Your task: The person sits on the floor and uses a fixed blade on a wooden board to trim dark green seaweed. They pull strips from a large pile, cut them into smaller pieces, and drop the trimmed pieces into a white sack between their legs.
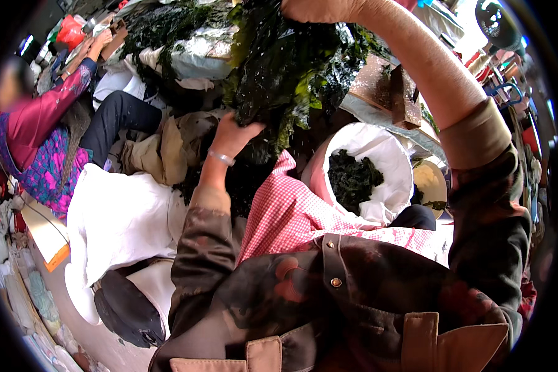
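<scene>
A large dark green bunch of wet seaweed (279, 69) hangs before me over the table's edge. My right hand (323, 10) is closed on its upper part, partly cut off by the top of the view. Lower down, my left hand (235, 135), with a bracelet at the wrist, grips the bunch's lower left end; its fingertips are hidden in the fronds. Right of my checked red-and-white apron (283, 200) stands a white-lined container (390, 162) with dark seaweed (353, 179) inside.
More seaweed (176, 28) is heaped across the work table at upper left. A wooden block (405, 97) sits on a board at right. A white sack (121, 218) stands left of me. At far left sits another person (42, 139), with hands at the table. A fan (495, 23) is at upper right.
</scene>
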Action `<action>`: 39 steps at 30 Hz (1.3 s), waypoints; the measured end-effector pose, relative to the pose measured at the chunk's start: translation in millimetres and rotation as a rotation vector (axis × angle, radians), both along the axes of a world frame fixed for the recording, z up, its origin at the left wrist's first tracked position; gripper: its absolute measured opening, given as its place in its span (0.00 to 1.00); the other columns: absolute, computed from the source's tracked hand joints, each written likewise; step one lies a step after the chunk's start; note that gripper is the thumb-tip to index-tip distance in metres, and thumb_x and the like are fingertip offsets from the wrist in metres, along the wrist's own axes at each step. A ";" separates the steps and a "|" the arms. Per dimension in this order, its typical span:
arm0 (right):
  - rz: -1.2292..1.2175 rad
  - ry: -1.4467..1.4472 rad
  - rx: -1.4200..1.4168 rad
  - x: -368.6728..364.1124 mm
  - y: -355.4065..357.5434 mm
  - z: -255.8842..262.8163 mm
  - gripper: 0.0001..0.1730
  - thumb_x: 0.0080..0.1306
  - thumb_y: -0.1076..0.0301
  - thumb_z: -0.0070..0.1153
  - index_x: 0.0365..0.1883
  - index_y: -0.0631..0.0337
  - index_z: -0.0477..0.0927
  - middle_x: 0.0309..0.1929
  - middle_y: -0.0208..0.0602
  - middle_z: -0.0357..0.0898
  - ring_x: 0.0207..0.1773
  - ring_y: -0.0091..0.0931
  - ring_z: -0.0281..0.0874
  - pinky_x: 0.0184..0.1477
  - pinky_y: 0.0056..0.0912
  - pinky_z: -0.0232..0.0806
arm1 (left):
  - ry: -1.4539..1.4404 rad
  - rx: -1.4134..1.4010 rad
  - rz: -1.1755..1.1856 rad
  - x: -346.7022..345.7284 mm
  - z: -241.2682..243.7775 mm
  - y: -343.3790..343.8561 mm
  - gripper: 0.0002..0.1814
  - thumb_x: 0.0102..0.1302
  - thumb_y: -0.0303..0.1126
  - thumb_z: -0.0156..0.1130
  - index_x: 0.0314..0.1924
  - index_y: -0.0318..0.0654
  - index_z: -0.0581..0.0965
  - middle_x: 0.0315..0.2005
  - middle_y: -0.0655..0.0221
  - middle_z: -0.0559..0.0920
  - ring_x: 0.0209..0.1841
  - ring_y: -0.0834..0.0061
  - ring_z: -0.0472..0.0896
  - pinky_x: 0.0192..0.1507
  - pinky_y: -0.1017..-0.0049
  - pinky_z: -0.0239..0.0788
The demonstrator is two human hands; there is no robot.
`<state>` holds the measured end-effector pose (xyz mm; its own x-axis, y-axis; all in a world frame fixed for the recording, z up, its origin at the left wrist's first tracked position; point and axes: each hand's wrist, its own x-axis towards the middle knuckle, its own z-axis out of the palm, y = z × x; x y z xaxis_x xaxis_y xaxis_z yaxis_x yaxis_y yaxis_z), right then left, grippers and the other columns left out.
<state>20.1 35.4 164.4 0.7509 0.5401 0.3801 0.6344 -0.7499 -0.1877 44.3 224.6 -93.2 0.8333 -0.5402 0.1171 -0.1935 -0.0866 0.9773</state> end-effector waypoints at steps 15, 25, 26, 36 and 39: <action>-0.906 -0.651 -0.252 123.1 -129.6 63.3 0.12 0.57 0.63 0.53 0.40 0.52 0.75 0.40 0.43 0.78 0.47 0.41 0.75 0.47 0.44 0.67 | 0.122 -0.189 0.202 -8.0 31.4 51.1 0.07 0.63 0.28 0.58 0.40 0.35 0.76 0.34 0.74 0.78 0.37 0.82 0.76 0.41 0.83 0.68; -0.547 -0.148 -0.344 -16.7 -119.7 -179.3 0.16 0.57 0.67 0.52 0.45 0.47 0.77 0.29 0.37 0.76 0.31 0.35 0.78 0.32 0.39 0.73 | 0.330 -0.136 -0.013 3.7 -4.5 -44.8 0.13 0.67 0.32 0.55 0.50 0.37 0.72 0.39 0.67 0.79 0.37 0.77 0.80 0.37 0.78 0.76; -0.418 0.090 -0.187 -56.5 -105.5 -193.6 0.14 0.59 0.64 0.51 0.44 0.51 0.74 0.30 0.37 0.75 0.30 0.32 0.77 0.30 0.40 0.70 | 0.291 -0.106 -0.016 5.3 -6.7 -55.1 0.13 0.67 0.31 0.55 0.49 0.37 0.72 0.39 0.67 0.79 0.37 0.77 0.80 0.36 0.79 0.75; -0.463 0.359 0.364 -181.5 -52.9 -253.6 0.08 0.59 0.66 0.53 0.37 0.54 0.78 0.28 0.38 0.78 0.33 0.38 0.78 0.35 0.39 0.71 | -0.804 0.457 0.385 59.1 36.7 -157.0 0.14 0.54 0.41 0.64 0.34 0.38 0.79 0.35 0.61 0.78 0.35 0.60 0.78 0.37 0.64 0.70; -0.482 0.314 0.397 -180.1 -61.3 -247.3 0.09 0.58 0.68 0.53 0.37 0.56 0.79 0.29 0.39 0.79 0.33 0.38 0.79 0.35 0.39 0.71 | -0.893 0.452 0.414 89.9 42.1 -158.6 0.10 0.55 0.37 0.62 0.26 0.38 0.78 0.29 0.62 0.78 0.33 0.60 0.79 0.35 0.65 0.70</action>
<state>-160.0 -25.9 -83.0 0.9785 -0.0158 0.2056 0.1191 -0.7709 -0.6257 134.3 66.1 -51.0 0.6736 -0.3821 0.6326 -0.6923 -0.6260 0.3590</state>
